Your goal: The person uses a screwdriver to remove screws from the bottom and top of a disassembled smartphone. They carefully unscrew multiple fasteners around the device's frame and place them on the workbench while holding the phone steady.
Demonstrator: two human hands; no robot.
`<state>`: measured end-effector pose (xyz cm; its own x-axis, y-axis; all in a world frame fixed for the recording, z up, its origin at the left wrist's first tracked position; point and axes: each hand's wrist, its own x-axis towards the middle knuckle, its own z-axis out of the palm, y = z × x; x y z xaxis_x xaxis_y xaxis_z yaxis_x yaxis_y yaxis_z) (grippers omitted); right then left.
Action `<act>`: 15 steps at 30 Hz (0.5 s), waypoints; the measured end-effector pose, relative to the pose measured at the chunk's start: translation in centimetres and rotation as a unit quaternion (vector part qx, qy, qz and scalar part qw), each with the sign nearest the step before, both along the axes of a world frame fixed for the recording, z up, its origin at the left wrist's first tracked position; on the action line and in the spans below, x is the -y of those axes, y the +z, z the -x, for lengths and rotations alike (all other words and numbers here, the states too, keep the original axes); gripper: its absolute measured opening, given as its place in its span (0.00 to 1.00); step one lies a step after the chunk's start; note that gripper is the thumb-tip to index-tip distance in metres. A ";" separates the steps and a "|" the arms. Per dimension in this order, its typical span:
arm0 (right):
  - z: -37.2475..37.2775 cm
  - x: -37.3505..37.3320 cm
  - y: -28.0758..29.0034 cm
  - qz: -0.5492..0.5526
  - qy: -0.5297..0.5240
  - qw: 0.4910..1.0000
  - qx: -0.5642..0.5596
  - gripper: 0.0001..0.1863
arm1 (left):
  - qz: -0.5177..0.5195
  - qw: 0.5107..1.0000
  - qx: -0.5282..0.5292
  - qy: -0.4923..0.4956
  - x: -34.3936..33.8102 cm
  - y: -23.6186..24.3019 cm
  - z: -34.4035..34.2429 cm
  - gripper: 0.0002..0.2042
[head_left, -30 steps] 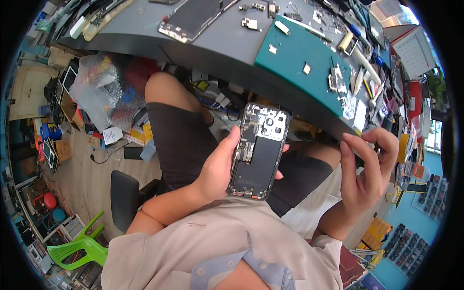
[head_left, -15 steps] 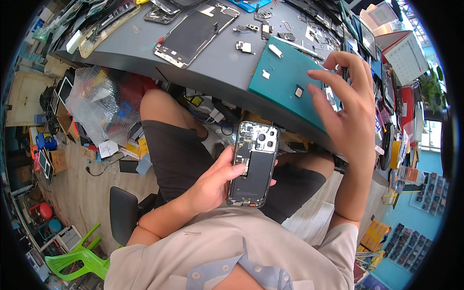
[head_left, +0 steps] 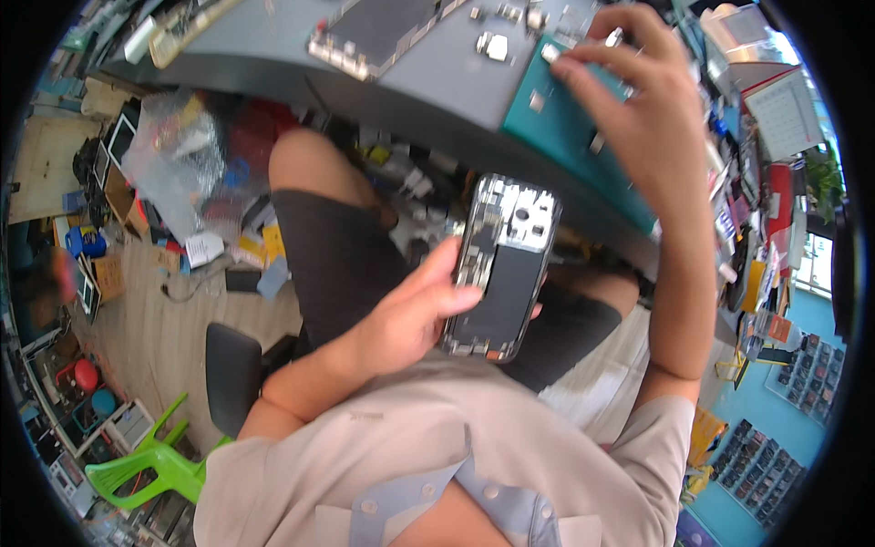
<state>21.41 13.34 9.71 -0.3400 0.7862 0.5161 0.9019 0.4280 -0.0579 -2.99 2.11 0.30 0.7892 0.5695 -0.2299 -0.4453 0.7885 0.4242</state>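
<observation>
Gripping an opened, black-framed smartphone [head_left: 521, 264] upright over the lap, the left hand [head_left: 410, 314] has its thumb across the inner face and its fingers wrapped behind. The phone is off the tabletop, out beyond its front edge, showing a black rectangular battery [head_left: 512, 287]. Above the teal rectangular mat [head_left: 570, 137] at the front edge of the dark grey tabletop [head_left: 264, 46], the right hand [head_left: 652, 118] has thumb and fingers bent together beside a small whitish piece [head_left: 550, 52] near the mat's far left corner; whether they pinch it I cannot tell. Another small pale square part [head_left: 537, 100] lies by the mat's left edge. Left of the mat, a dark, flat screen panel [head_left: 387, 32] lies near the tabletop's front edge.
</observation>
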 end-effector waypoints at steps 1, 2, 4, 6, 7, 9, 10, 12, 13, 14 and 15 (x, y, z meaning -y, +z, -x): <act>-0.4 -0.1 0.2 0.023 0.002 1.000 0.013 0.12 | 0.014 1.000 -0.003 0.008 0.0 0.4 0.1 0.39; 1.0 1.0 0.7 0.019 -0.018 0.999 -0.023 0.09 | 0.018 1.000 -0.010 0.009 0.1 0.6 0.1 0.39; 3.2 1.7 1.5 0.035 -0.062 0.996 -0.057 0.09 | -0.011 1.000 -0.005 0.015 -0.2 0.0 0.0 0.38; 4.4 2.3 2.3 0.056 -0.105 0.990 -0.075 0.08 | -0.018 1.000 -0.001 0.010 -0.3 0.2 -0.2 0.37; 4.2 2.6 2.4 0.069 -0.105 0.988 -0.095 0.08 | -0.016 1.000 0.001 0.005 -0.3 0.3 -0.2 0.37; 3.5 1.9 0.9 0.044 -0.069 0.990 -0.119 0.08 | -0.023 1.000 -0.005 0.017 0.0 0.5 -0.1 0.37; 3.2 1.3 -0.1 0.017 -0.048 0.992 -0.114 0.08 | -0.022 0.999 -0.009 0.025 0.3 0.4 0.0 0.37; 2.4 0.7 -1.2 -0.036 -0.031 0.995 -0.089 0.08 | -0.025 0.999 -0.003 0.022 0.2 0.3 -0.1 0.37; 2.3 0.8 -1.2 -0.050 -0.024 0.996 -0.069 0.07 | -0.027 0.999 0.000 0.020 0.2 0.3 -0.2 0.37; 2.3 0.8 -1.2 -0.064 -0.015 0.997 -0.050 0.07 | -0.027 0.999 0.000 0.022 0.2 0.3 -0.2 0.37; 2.5 1.0 -0.8 -0.070 -0.005 0.997 -0.027 0.07 | -0.027 0.999 0.000 0.024 0.3 0.4 -0.3 0.37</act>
<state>18.94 12.29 8.89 -0.3010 0.7084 0.6385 0.9036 0.4259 -0.0465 -2.74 1.84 0.67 0.7609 0.6180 -0.1979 -0.4822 0.7426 0.4648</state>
